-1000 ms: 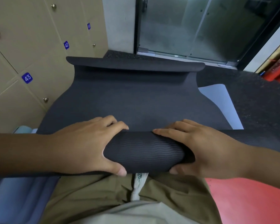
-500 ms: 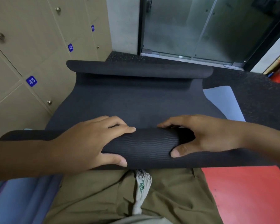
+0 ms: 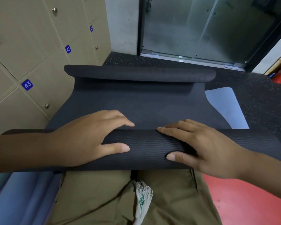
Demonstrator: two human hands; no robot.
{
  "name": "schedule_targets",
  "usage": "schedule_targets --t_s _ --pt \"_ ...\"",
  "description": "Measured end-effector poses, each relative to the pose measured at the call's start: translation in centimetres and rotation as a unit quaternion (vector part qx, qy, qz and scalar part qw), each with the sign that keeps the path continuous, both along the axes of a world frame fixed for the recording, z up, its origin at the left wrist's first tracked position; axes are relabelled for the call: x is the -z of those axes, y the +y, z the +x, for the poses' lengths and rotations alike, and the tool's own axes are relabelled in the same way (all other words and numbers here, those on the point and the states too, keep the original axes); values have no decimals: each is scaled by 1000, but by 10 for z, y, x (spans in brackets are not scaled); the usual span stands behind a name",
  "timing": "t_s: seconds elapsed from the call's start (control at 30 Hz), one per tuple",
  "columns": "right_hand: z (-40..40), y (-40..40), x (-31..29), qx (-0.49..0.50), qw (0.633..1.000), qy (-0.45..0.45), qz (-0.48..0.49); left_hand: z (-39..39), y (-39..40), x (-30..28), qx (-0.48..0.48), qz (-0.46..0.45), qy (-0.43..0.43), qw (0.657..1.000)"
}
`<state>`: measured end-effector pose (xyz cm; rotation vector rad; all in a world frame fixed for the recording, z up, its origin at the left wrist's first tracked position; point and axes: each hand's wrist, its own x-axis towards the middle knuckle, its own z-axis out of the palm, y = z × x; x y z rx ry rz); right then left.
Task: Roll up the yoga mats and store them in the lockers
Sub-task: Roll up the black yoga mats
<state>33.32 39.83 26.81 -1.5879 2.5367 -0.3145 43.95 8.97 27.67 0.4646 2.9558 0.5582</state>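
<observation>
A black yoga mat (image 3: 136, 101) lies on the floor in front of my knees. Its near end is wound into a thick ribbed roll (image 3: 149, 146), and its far end (image 3: 136, 73) curls up on itself. My left hand (image 3: 88, 138) lies over the left half of the roll, fingers stretched forward across its top and thumb on the near face. My right hand (image 3: 206, 148) presses the right half in the same way. Beige lockers (image 3: 31, 46) numbered 41 to 43 stand shut along the left wall.
A pale blue mat (image 3: 225, 103) shows from under the black one at the right. Another blue mat (image 3: 19, 192) sits by my left thigh. A red surface (image 3: 243, 202) lies at my right. Glass doors (image 3: 201, 26) close the far side.
The roll has moved forward over the flat mat and grown thicker. Both hands shifted up over its top, their fingers straighter than one second ago.
</observation>
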Motion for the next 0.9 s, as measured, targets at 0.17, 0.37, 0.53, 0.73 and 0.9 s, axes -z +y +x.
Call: schedule_targets --t_s 0.17,0.37,0.53,0.73,0.9 --pt "-31 -14 -6 19 993 -111 22 16 13 5 13 -31 118 992" --pt "-62 -35 -16 25 973 -225 45 10 10 24 1 -46 127 991" --pt "-65 -37 -14 53 992 -108 30 -10 1 33 5 -55 96 994" --pt "-39 -27 3 56 994 93 -20 -40 -15 28 -3 -21 35 999" --pt "-36 -29 21 76 989 129 -6 -61 -23 23 12 -47 8 999"
